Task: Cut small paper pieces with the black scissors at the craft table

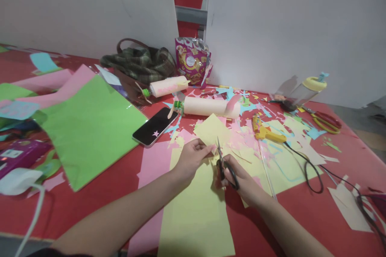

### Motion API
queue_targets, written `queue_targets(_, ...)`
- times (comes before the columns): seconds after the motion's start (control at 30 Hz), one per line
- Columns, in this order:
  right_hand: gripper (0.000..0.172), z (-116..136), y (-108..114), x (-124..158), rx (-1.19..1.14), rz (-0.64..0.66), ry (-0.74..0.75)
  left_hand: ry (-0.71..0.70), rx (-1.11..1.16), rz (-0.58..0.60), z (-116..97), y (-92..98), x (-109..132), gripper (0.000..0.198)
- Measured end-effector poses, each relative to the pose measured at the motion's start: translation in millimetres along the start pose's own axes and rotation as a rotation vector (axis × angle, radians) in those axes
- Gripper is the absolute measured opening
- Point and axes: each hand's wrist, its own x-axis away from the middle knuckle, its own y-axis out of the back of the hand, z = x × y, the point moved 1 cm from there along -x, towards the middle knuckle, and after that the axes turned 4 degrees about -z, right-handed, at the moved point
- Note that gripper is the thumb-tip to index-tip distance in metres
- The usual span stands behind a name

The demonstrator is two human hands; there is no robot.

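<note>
My right hand grips a pair of black-handled scissors, their blades pointing up and away from me, slightly apart. Just left of the blades, my left hand is closed, thumb and fingertips pinching a small piece of pale paper that is hard to make out. Under both hands lies a long sheet of yellow paper, partly over a pink sheet. Beyond my fingers is another yellow piece of paper.
A phone with a pink star on it lies left of two paper-wrapped bottles. A yellow glue gun with a black cord, red-and-yellow scissors and a tilted clear bottle are to the right. Green sheets cover the left.
</note>
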Motion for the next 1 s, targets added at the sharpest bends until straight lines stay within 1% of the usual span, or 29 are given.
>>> queue_targets(0.13,0.02,0,0,0,0.039,-0.004,0.01,-0.023,-0.019,0.014,-1,0.5,-1,0.02)
queue_targets(0.23,0.019,0,0,-1,0.035,0.002,0.009,-0.063,-0.08,0.032,-3,1.8,-2,0.02)
queue_targets(0.4,0.023,-1,-1,-1,0.024,-0.013,0.005,-0.111,-0.199,0.026,-11,3.4,-2,0.02)
queue_targets(0.57,0.024,-1,-2,-3,0.045,-0.033,0.019,-0.129,-0.258,0.06,-17,4.1,-3,0.02)
queue_targets(0.7,0.024,-1,-2,-2,0.073,-0.035,0.019,-0.157,-0.305,0.06,-19,6.4,-4,0.021)
queue_targets(0.83,0.022,0,-2,-2,0.096,-0.041,0.019,-0.17,-0.324,0.094,-20,9.2,-7,0.021)
queue_targets(1.0,0.024,1,-3,-3,0.108,-0.028,0.007,-0.178,-0.313,0.177,-22,12.4,-9,0.023)
